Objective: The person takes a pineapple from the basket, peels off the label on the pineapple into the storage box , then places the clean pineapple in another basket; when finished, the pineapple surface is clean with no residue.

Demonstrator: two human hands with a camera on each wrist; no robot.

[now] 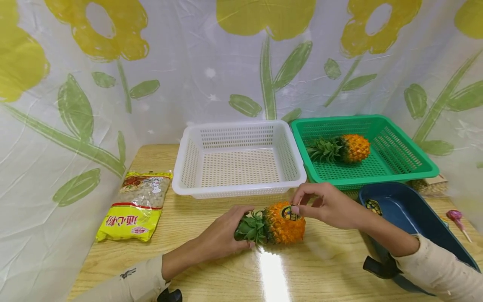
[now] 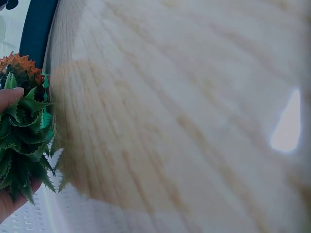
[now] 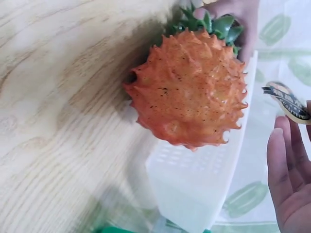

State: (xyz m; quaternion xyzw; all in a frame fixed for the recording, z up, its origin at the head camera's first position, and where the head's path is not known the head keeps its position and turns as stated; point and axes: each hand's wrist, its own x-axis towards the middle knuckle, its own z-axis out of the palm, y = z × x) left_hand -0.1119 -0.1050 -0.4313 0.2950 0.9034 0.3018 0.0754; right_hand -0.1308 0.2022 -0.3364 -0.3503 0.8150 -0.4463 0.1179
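Note:
An orange toy pineapple (image 1: pixel 284 226) lies on its side on the wooden table (image 1: pixel 211 277), green crown pointing left. My left hand (image 1: pixel 241 228) grips the crown (image 2: pixel 22 141) and steadies the fruit. My right hand (image 1: pixel 302 205) reaches over the fruit's top. It pinches a round black-and-yellow sticker (image 1: pixel 290 212) between thumb and fingers. In the right wrist view the sticker (image 3: pixel 289 103) is just off the spiky orange body (image 3: pixel 192 92), and the other fingers (image 3: pixel 284 165) are straight.
An empty white basket (image 1: pixel 177 184) stands behind the fruit. Beside it, a green basket (image 1: pixel 415 147) holds a second pineapple (image 1: pixel 345 149). A dark blue tray (image 1: pixel 415 209) with a sticker (image 1: pixel 373 206) sits at right, a lollipop (image 1: pixel 456 218) beyond it. A yellow snack bag (image 1: pixel 137 205) lies left.

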